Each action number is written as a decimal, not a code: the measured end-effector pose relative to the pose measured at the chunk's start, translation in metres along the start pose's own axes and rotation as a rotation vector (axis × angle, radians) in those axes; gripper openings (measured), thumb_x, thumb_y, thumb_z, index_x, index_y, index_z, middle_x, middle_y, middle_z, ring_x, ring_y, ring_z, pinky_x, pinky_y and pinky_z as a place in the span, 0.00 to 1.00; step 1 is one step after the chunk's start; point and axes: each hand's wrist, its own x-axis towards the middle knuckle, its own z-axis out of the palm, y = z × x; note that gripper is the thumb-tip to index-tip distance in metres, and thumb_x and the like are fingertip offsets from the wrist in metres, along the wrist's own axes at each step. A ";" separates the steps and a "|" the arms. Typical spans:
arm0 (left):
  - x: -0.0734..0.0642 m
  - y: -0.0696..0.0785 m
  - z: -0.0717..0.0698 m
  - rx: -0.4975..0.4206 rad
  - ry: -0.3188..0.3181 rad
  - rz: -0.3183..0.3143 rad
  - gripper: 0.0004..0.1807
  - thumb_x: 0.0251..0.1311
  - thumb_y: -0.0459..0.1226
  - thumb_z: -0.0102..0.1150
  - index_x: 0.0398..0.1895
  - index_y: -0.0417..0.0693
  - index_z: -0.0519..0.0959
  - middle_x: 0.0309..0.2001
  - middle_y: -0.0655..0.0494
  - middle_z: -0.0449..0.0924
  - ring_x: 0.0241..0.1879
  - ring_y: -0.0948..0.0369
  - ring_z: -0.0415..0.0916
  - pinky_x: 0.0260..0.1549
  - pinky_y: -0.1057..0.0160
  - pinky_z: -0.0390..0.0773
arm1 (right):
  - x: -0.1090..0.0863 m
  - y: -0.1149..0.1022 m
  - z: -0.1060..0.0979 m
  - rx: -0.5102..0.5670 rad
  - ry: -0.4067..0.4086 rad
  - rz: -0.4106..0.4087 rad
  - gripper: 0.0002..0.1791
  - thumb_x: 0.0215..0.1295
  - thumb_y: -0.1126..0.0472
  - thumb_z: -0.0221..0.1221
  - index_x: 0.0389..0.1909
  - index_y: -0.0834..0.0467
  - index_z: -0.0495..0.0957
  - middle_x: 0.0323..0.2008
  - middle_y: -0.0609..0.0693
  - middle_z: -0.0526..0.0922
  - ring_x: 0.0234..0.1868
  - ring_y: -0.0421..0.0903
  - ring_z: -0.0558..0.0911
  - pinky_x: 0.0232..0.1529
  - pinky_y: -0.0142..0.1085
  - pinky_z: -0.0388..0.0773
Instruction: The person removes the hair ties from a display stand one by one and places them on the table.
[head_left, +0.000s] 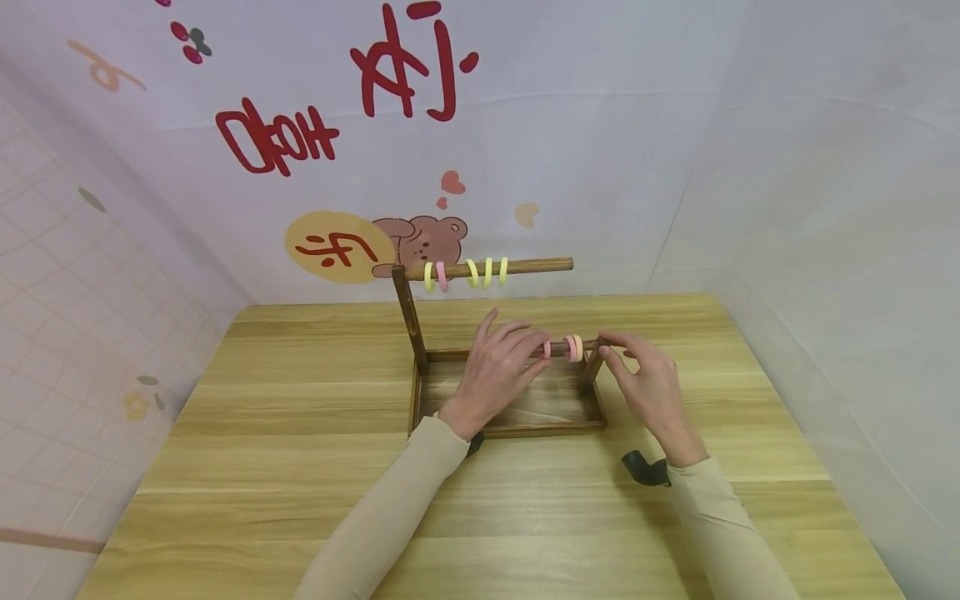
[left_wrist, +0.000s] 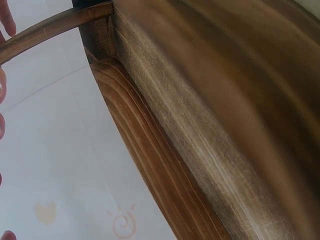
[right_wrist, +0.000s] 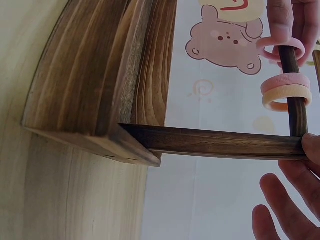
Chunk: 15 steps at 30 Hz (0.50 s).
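Note:
A dark wooden rack with a tray base point(head_left: 510, 431) stands on the table, its lower rod point(right_wrist: 298, 117) carrying several hair ties. My left hand point(head_left: 498, 367) pinches a pink hair tie point(right_wrist: 299, 46) around that rod, near the rod's free end. Closer to the post, another pink hair tie point(right_wrist: 286, 80) and an orange hair tie point(right_wrist: 287, 92) hang side by side. My right hand point(head_left: 651, 383) grips the top of the short post point(right_wrist: 225, 144) between thumb and fingers, where rod and post meet. In the left wrist view only fingertips show at the left edge.
The rack's upper rod point(head_left: 551, 265) juts right from a tall post point(head_left: 410, 321), holding several yellow hair ties point(head_left: 488, 272) and a pink hair tie point(head_left: 442, 277). Behind the wooden table point(head_left: 300, 475) hangs a printed white backdrop point(head_left: 600, 167).

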 end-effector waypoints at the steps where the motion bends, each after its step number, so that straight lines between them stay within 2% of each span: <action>1: 0.000 0.000 0.000 0.000 -0.001 -0.001 0.20 0.60 0.47 0.76 0.52 0.51 0.87 0.50 0.58 0.89 0.57 0.56 0.82 0.75 0.41 0.56 | 0.000 0.000 0.000 0.001 0.001 -0.001 0.14 0.67 0.70 0.68 0.53 0.64 0.84 0.49 0.59 0.89 0.51 0.60 0.86 0.49 0.55 0.83; 9: -0.004 -0.003 -0.001 -0.021 0.026 -0.011 0.20 0.57 0.46 0.78 0.50 0.50 0.87 0.48 0.57 0.89 0.56 0.56 0.82 0.73 0.40 0.60 | 0.000 0.000 0.000 -0.002 0.004 -0.005 0.14 0.67 0.71 0.68 0.53 0.64 0.84 0.48 0.59 0.88 0.52 0.60 0.86 0.49 0.55 0.83; 15: -0.009 -0.005 -0.002 -0.035 0.021 -0.035 0.21 0.56 0.45 0.79 0.51 0.49 0.87 0.50 0.56 0.89 0.56 0.56 0.82 0.73 0.41 0.60 | 0.000 0.000 0.001 0.003 0.002 -0.006 0.14 0.66 0.71 0.68 0.53 0.65 0.84 0.49 0.60 0.88 0.52 0.60 0.86 0.49 0.55 0.83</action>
